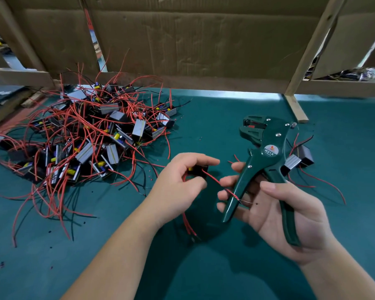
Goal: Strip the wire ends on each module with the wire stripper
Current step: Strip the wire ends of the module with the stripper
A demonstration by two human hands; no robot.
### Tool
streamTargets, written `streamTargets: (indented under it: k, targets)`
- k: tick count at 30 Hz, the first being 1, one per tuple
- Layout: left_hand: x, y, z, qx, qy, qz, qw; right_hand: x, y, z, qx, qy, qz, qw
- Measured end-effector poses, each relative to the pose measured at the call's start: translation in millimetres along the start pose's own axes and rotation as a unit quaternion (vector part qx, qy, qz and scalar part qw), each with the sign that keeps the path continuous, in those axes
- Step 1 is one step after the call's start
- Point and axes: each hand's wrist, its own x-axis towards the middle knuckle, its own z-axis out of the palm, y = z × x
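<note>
Left hand (178, 185) pinches small black box-shaped module (198, 170), fingers curled round it. Right hand (290, 213) grips handles of dark green metal wire stripper (266, 156), head up, above teal tabletop (225, 267). One thin red lead (214, 180) runs from module to the stripper handle. Module prob. light & rigid, leads floppy: hold the body, not the wire. Tangled pile of black modules (85, 137) lies well to the left.

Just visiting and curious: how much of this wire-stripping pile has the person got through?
Early days, seemingly. Two modules lie apart on the right, probably finished. The left hand holds one module, its red wire showing a bare tip beside the wire stripper in the right hand. The big pile remains.
</note>
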Motion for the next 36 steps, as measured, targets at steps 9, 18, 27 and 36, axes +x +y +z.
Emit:
streamTargets:
  k: [9, 18, 27, 36]
  targets:
    - [-6, 1, 2, 0.046, -0.114, 0.095, 0.988, 1, -1, -1, 0.026, 0.005, -0.003, 1.000]
    - [1, -5, 2, -0.109, -0.039, 0.037, 0.993, 2, -10, -8, 0.043, 0.063, -0.063, 0.995]
    - [2, -2, -3, -0.117, -0.026, 0.016, 0.993, -1, -10, -8, 0.020, 0.031, -0.024, 0.999]
    - [0, 0, 2, -0.090, -0.011, -0.001, 0.996, -2, -7, -8, 0.015, -0.024, 0.000, 1.000]
